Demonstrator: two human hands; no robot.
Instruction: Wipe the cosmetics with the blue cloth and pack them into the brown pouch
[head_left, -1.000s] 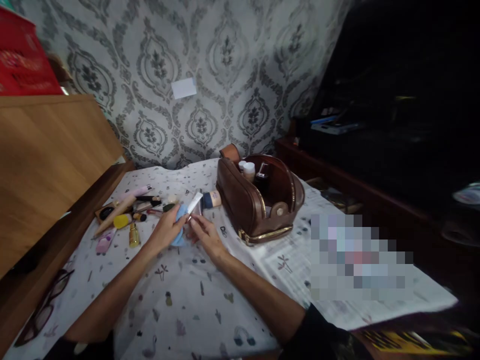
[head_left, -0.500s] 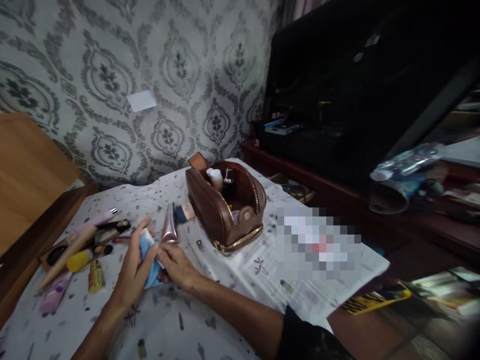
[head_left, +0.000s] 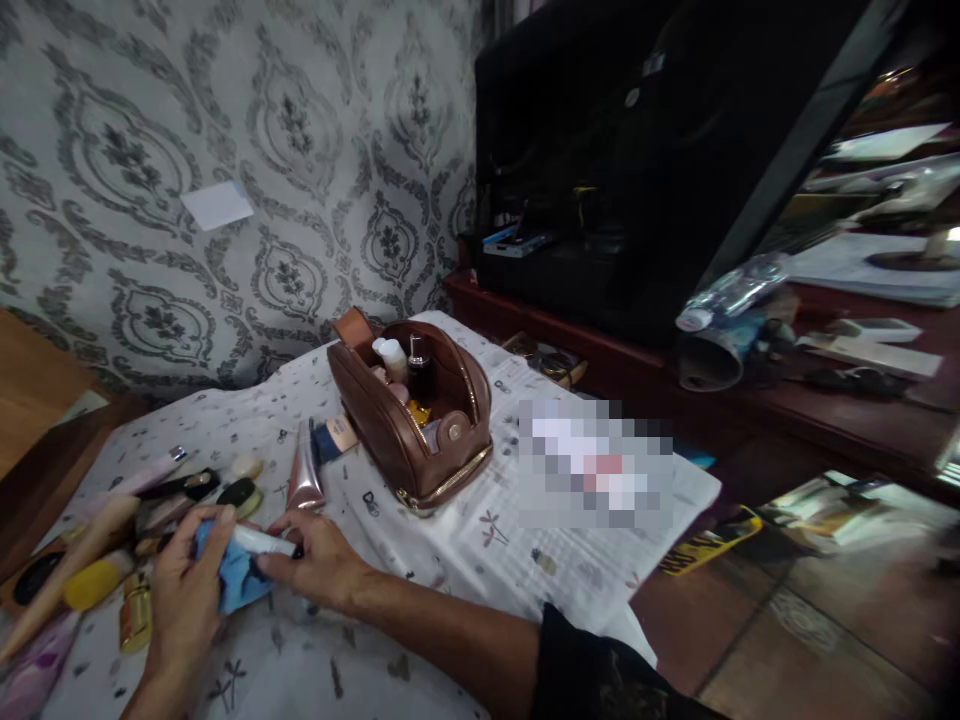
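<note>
My left hand [head_left: 191,570] is closed around a light blue cloth [head_left: 238,575] and a slim white tube [head_left: 262,541] that lies against it. The fingers of my right hand [head_left: 322,565] pinch the tube's dark end. Just behind my hands lies a shiny pink squeeze tube [head_left: 306,470], beside a dark blue and beige box [head_left: 335,438]. To their right stands an open brown toiletry bag [head_left: 390,450]. Inside it are white-capped bottles [head_left: 392,358] and a dark bottle with a silver top [head_left: 418,375].
Left of my hands lie a gold bottle [head_left: 135,612], a yellow item [head_left: 97,580], a wooden-coloured brush [head_left: 90,545] and a round dark-lidded jar [head_left: 240,495]. A pixelated patch [head_left: 596,465] covers something on the right. Behind stands a large black screen [head_left: 622,170].
My view has turned right, so things sit further left. The white tube now lies crosswise between my hands, with more of it showing from the cloth. My right hand has shifted to its end.
</note>
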